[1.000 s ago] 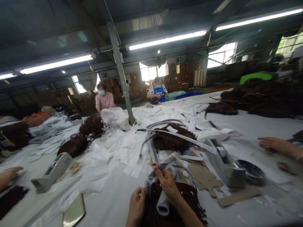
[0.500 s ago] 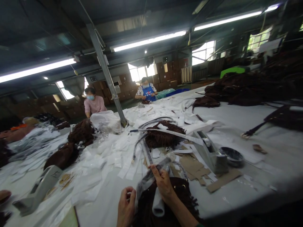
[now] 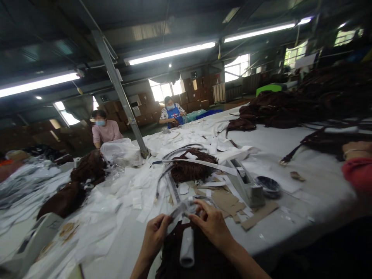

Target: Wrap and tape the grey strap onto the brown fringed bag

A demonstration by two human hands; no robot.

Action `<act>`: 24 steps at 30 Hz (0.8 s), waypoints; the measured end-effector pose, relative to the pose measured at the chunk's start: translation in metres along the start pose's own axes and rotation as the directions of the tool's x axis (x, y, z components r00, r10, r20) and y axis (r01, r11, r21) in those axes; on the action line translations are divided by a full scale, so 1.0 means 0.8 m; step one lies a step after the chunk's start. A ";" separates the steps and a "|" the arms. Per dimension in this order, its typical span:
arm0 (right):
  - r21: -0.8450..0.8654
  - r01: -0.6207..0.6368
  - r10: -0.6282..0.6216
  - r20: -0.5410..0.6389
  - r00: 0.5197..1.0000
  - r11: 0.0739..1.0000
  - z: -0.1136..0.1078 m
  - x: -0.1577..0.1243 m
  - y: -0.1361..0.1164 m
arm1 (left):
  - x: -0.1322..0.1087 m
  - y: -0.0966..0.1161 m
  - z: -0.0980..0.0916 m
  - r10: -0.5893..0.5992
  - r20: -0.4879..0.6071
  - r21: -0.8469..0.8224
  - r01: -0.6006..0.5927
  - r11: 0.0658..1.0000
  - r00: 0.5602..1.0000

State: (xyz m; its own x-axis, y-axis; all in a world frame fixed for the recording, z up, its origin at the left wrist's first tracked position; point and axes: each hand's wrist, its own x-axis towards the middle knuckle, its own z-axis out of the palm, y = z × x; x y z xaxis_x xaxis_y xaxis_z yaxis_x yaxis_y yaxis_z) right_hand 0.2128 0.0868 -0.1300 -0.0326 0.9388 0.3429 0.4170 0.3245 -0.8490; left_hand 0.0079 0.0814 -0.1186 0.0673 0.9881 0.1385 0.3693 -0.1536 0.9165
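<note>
A dark brown fringed bag [image 3: 171, 257] lies in front of me at the table's near edge. Its strap [image 3: 178, 212], covered in thin see-through wrapping, arches up over the bag. My left hand [image 3: 155, 234] pinches the wrapped strap on its left side. On the other side, my right hand [image 3: 212, 224] has thumb and fingers closed around the wrapping near the top of the arch. A rolled white paper tube [image 3: 187, 248] rests on the bag between my wrists. Part of the strap is hidden behind my right fingers.
A grey tape dispenser [image 3: 247, 186] stands right of cardboard pieces [image 3: 229, 201], beside a black tape roll [image 3: 269, 186]. Another dispenser [image 3: 37, 240] is at left. A brown fringed bag [image 3: 193, 166] lies ahead. Two people work across the table; another person's hand [image 3: 359, 149] reaches in at right.
My left hand has moved up and now pinches the wrapped strap. My right hand has shifted right along it. A co-worker's red-sleeved arm has appeared at the right edge.
</note>
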 end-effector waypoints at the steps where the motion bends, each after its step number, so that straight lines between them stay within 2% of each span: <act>1: -0.073 0.033 -0.034 -0.013 0.999 0.997 -0.001 -0.001 0.001 | -0.001 0.001 0.001 0.009 0.018 -0.009 -0.009 1.000 1.000; 4: -0.294 0.150 -0.118 0.124 0.985 0.944 0.011 0.002 -0.001 | -0.002 0.007 0.006 0.007 0.085 -0.070 -0.001 0.998 0.996; 6: -0.407 0.156 -0.077 0.203 0.976 0.900 0.024 0.005 -0.002 | -0.004 0.007 0.007 0.000 0.125 -0.103 0.013 0.995 0.992; 9: -0.493 0.128 -0.034 0.195 0.980 0.861 0.034 0.009 -0.002 | -0.008 -0.001 0.002 -0.020 0.134 -0.108 0.035 0.994 0.991; 11: -0.477 0.104 -0.028 0.164 0.986 0.873 0.035 0.010 -0.002 | -0.010 -0.006 -0.002 -0.039 0.116 -0.096 0.051 0.994 0.992; 13: -0.355 0.032 0.008 0.110 0.994 0.934 0.034 0.011 -0.002 | -0.010 -0.007 -0.004 -0.056 0.116 -0.084 0.066 0.994 0.992; 15: -0.117 -0.078 0.083 0.041 0.996 0.990 0.036 0.015 -0.003 | -0.007 -0.003 -0.001 -0.069 0.094 -0.062 0.075 0.995 0.993; 17: 0.099 -0.150 0.149 0.020 0.989 0.984 0.041 0.019 -0.006 | -0.001 0.004 0.003 -0.071 0.048 -0.039 0.073 0.997 0.996; 19: 0.204 -0.186 0.178 0.057 0.982 0.961 0.048 0.024 -0.009 | 0.005 0.009 0.006 -0.050 0.052 -0.007 0.050 0.999 0.997; 21: 0.259 -0.204 0.183 0.103 0.978 0.944 0.055 0.027 -0.012 | 0.010 0.008 0.006 -0.040 0.141 0.008 0.039 0.999 0.989; 23: 0.314 -0.222 0.183 0.150 0.972 0.923 0.058 0.027 -0.016 | 0.013 0.002 0.004 -0.059 0.195 -0.012 0.062 0.998 0.979; 24: 0.338 -0.221 0.174 0.165 0.971 0.915 0.058 0.025 -0.018 | 0.013 -0.002 0.003 -0.083 0.180 -0.040 0.092 0.995 0.980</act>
State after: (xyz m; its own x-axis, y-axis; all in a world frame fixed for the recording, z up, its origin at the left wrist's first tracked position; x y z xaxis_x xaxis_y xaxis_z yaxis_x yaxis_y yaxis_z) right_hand 0.1641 0.1064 -0.1297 -0.1089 0.9869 0.1192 0.0821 0.1284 -0.9883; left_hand 0.0098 0.0923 -0.1196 0.2018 0.9794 -0.0077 0.3363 -0.0619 0.9397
